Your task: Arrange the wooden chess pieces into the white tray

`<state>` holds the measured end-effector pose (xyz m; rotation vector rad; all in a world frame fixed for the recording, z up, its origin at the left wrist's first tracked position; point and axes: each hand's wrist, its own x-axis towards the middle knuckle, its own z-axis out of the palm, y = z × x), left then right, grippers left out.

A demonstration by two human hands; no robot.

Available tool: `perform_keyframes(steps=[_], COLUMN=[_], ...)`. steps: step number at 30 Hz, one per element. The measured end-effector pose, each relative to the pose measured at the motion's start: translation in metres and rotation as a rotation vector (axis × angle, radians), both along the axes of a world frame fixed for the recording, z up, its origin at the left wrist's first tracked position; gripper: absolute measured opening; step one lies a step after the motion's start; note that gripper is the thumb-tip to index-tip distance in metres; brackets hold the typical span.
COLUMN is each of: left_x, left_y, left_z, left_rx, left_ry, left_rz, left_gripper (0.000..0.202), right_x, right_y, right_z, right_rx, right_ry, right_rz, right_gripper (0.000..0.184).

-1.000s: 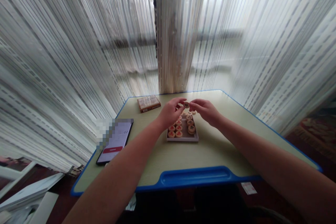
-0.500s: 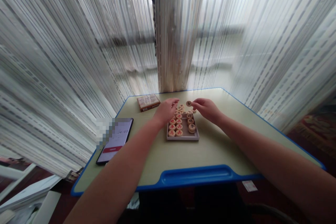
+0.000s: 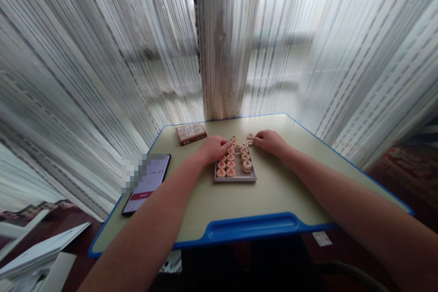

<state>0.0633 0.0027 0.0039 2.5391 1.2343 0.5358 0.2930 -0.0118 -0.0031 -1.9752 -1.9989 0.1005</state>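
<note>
A shallow white box (image 3: 236,179) holds rows of round Chinese chess pieces, red-marked ones (image 3: 230,164) on the left and black-marked ones (image 3: 247,164) on the right. Over the box's far left corner is my left hand (image 3: 212,149), fingers curled closed; what they hold, if anything, is hidden. My right hand (image 3: 271,142) rests low beyond the box's right side, thumb and finger pinched at the edge of a Chinese chess piece (image 3: 249,143). A paler piece (image 3: 250,136) lies just behind it. Several loose pieces (image 3: 234,138) lie beyond the box's far edge.
A small brown printed box (image 3: 190,133) lies at the table's back left. A phone (image 3: 147,185) with a running timer lies at the left edge. The greenish table (image 3: 273,191) has a blue rim with a front groove (image 3: 253,227). Sheer curtains (image 3: 164,54) hang behind.
My right hand has lowered a black-marked piece from above the far right corner to the table. My left hand has dropped lower and its fingers have curled in. The view has shifted slightly.
</note>
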Motion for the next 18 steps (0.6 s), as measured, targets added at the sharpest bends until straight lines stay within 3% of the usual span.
perform_keyframes(steps=[6, 9, 13, 18], left_x=[-0.001, -0.001, -0.006, -0.016], left_y=[-0.004, 0.000, 0.012, 0.023], left_z=[0.000, 0.000, -0.005, -0.015], left_rx=[-0.101, 0.015, 0.157, 0.060], left_ry=[-0.017, -0.018, -0.048, -0.026], left_rz=[0.005, 0.031, 0.155, 0.133], left_gripper=[0.048, 0.046, 0.031, 0.047], right_x=[-0.001, -0.002, -0.002, 0.001], right_y=[-0.003, -0.001, 0.003, 0.003], right_z=[0.000, -0.003, -0.007, -0.011], right_rx=[0.069, 0.102, 0.161, 0.205], right_ry=[0.017, 0.030, 0.033, 0.010], right_rz=[0.037, 0.085, 0.192, 0.350], right_gripper=[0.027, 0.024, 0.023, 0.027])
